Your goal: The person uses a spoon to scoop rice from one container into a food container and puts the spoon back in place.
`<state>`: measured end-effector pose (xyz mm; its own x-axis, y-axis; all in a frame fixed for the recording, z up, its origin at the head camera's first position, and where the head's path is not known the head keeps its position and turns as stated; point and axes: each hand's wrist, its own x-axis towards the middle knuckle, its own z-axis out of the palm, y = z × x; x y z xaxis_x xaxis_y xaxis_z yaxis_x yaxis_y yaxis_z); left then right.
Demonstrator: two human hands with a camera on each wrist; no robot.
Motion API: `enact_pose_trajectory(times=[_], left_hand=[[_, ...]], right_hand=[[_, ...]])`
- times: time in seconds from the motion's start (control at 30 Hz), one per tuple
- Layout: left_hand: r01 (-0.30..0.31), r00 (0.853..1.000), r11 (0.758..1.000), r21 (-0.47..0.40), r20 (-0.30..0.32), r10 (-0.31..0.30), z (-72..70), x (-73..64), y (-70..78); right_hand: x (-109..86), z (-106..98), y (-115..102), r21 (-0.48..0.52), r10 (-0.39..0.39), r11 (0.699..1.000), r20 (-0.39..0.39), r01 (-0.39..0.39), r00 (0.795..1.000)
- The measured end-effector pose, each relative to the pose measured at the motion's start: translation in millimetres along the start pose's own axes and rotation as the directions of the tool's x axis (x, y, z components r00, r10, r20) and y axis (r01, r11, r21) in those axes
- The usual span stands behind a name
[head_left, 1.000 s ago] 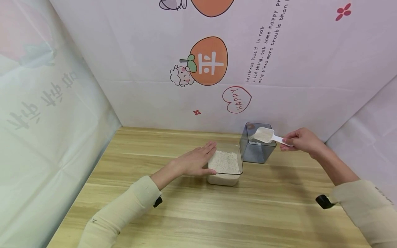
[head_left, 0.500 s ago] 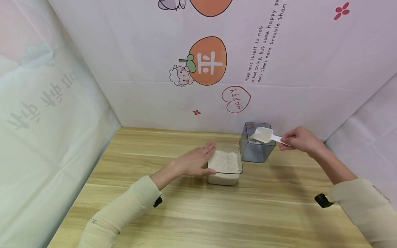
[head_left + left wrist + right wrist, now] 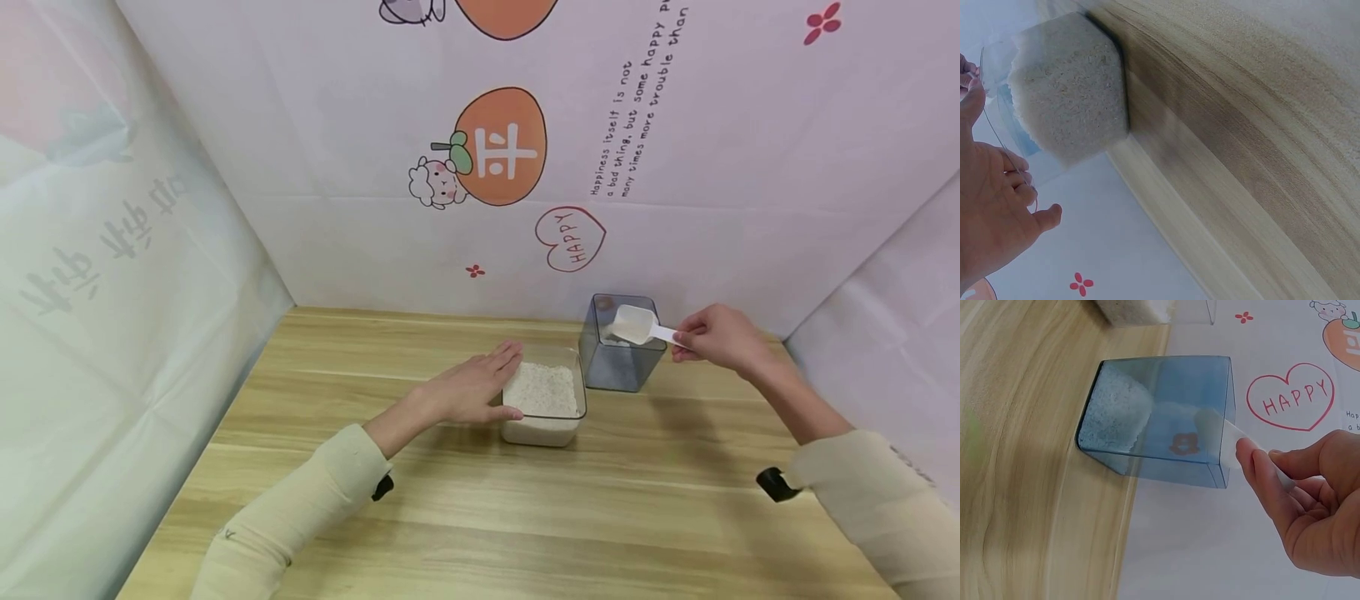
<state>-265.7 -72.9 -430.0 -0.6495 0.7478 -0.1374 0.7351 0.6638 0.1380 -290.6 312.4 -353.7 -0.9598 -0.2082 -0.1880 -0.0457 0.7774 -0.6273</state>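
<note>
A white scoop (image 3: 634,323) is pinched by its handle between the thumb and fingers of my right hand (image 3: 718,335). Its bowl is tilted over the mouth of a blue-tinted clear box (image 3: 615,368), with pale grains at its lip. Through that box's wall, the right wrist view shows a sloping heap of grain (image 3: 1116,409) at the bottom. To its left stands a clear square container (image 3: 558,432), more than half full of rice-like grain (image 3: 542,390). My left hand (image 3: 474,388) rests on this container's left rim, fingers extended and thumb along the front edge.
Both containers stand on a wood-grain table (image 3: 465,517), near a white printed cloth backdrop (image 3: 360,225). More white cloth hangs at the left and right sides. Small black devices (image 3: 777,484) are worn at the sleeves.
Grain has slid out of the tilted scoop, so its bowl looks emptier. My right hand has shifted slightly left and up. The left hand and the clear container stay put.
</note>
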Motion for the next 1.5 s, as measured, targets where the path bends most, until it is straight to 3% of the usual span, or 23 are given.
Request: enact_pose_trajectory(times=[0.23,0.37,0.53,0.7,0.8,0.9,0.97,1.07,1.23,1.37,1.5], left_hand=[[0.008,1.000,1.000,0.007,0.000,-0.008,-1.1,-1.0,0.2],[0.006,1.000,1.000,0.006,-0.005,-0.006,-0.1,-1.3,-0.7],[0.009,1.000,1.000,-0.003,0.000,-0.009,-0.5,-2.9,0.1],[0.008,1.000,1.000,-0.012,0.000,-0.008,-1.4,-4.3,1.5],[0.005,1.000,1.000,-0.012,-0.001,-0.005,-1.5,-4.4,2.0],[0.005,1.000,1.000,-0.005,0.001,-0.005,-1.5,-4.5,2.1],[0.003,1.000,1.000,-0.005,-0.001,-0.003,-1.4,-4.7,2.1],[0.003,1.000,1.000,-0.009,-0.001,-0.003,-1.3,-4.9,2.0],[0.007,1.000,1.000,-0.013,0.005,-0.007,-2.4,-4.8,2.7],[0.012,1.000,1.000,-0.017,0.008,-0.012,-3.6,-4.2,4.0],[0.017,1.000,1.000,-0.022,0.015,-0.017,-4.0,-3.4,5.2]], right_hand=[[-3.9,3.7,-4.3,-0.065,-0.048,0.997,-0.039,0.046,0.998],[-6.5,9.0,-6.4,-0.216,-0.139,0.969,-0.084,0.118,0.987],[-8.9,15.8,-5.8,-0.463,-0.292,0.865,-0.149,0.194,0.945],[-11.4,22.0,-4.1,-0.585,-0.405,0.778,-0.189,0.229,0.895],[-13.1,24.0,-2.1,-0.611,-0.459,0.751,-0.212,0.249,0.863],[-14.2,24.2,-0.3,-0.605,-0.483,0.751,-0.229,0.265,0.845],[-14.0,23.6,1.4,-0.584,-0.480,0.766,-0.239,0.270,0.844],[-13.8,22.4,5.3,-0.479,-0.429,0.834,-0.249,0.275,0.868],[-15.4,19.9,13.7,-0.130,-0.281,0.958,-0.253,0.255,0.926],[-19.2,17.0,15.7,0.146,-0.156,0.971,-0.208,0.188,0.966],[-23.4,14.7,15.7,0.332,-0.091,0.933,-0.152,0.137,0.984]])
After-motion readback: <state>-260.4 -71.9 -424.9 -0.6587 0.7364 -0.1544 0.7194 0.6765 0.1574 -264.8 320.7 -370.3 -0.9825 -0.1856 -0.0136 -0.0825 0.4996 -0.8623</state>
